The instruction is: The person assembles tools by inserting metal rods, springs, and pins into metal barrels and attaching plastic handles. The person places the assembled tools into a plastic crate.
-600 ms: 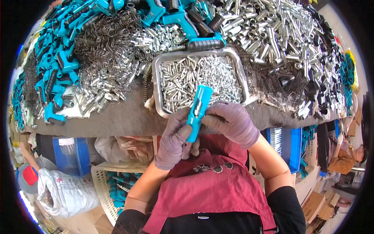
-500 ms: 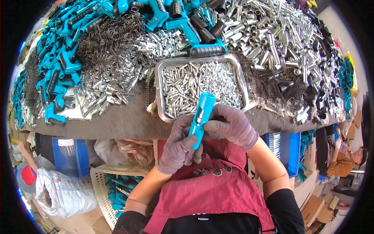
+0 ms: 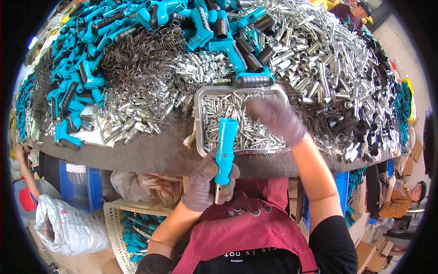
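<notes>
The turquoise tool body (image 3: 226, 139) looks like smooth, glossy plastic and its tube (image 3: 217, 195) like polished metal. The tray (image 3: 199, 123) and pins (image 3: 216, 108) are shiny metal, while the tabletop (image 3: 150, 157) looks matt, rough and cloth-like. The maroon apron (image 3: 244, 235) is matt cloth.

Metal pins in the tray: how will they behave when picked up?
The pins look narrow and cylindrical, so nudged ones may roll. Piled loosely, neighbours would probably shift too. Their metallic shine suggests stiff, perhaps slippery pieces.
</notes>
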A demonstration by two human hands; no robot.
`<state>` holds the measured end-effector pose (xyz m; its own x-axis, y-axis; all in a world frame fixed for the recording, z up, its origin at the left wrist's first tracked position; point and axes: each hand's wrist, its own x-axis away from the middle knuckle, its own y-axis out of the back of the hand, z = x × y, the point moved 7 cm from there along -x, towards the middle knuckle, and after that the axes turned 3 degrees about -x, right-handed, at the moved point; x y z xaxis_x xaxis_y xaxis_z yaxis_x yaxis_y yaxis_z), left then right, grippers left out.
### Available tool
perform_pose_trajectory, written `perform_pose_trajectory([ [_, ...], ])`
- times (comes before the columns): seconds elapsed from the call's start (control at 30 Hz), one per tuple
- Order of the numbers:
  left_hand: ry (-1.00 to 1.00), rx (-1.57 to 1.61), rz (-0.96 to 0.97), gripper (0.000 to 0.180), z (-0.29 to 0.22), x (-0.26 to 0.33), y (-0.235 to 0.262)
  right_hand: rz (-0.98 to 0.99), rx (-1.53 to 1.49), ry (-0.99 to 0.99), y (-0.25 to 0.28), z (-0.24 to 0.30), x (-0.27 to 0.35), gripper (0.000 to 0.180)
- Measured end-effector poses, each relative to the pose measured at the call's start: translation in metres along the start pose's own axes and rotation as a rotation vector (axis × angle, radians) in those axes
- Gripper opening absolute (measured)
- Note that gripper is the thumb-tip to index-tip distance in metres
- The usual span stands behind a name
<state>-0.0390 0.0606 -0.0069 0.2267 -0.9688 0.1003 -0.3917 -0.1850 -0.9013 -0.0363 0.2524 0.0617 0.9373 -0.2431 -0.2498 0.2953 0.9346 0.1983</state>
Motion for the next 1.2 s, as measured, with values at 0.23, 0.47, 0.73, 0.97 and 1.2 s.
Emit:
perform_pose_trajectory([
  [0.23, -0.037, -0.040, -0.096, 0.057, -0.015, 0.004, 0.006, -0.459, 1.224, -0.447, 0.130, -0.034, -0.092, 0.042],
  [0.47, 0.075, -0.160, -0.145, 0.054, -0.025, 0.012, 0.025, -0.307, -0.111, -0.170, 0.065, 0.013, -0.051, 0.029],
  [0.73, 0.218, -0.232, -0.054, 0.055, -0.021, 0.015, 0.007, 0.253, -0.236, -0.306, -0.032, 0.028, -0.003, 0.052],
  [0.97, 0.235, -0.175, -0.144, 0.058, -0.014, 0.039, 0.020, 0.298, 0.009, -0.289, -0.064, 0.028, -0.010, 0.038],
  [1.2, 0.281, 0.021, -0.116, 0.055, -0.009, 0.054, 0.033, 0.184, 0.257, -0.241, -0.086, 0.024, -0.024, 0.032],
])
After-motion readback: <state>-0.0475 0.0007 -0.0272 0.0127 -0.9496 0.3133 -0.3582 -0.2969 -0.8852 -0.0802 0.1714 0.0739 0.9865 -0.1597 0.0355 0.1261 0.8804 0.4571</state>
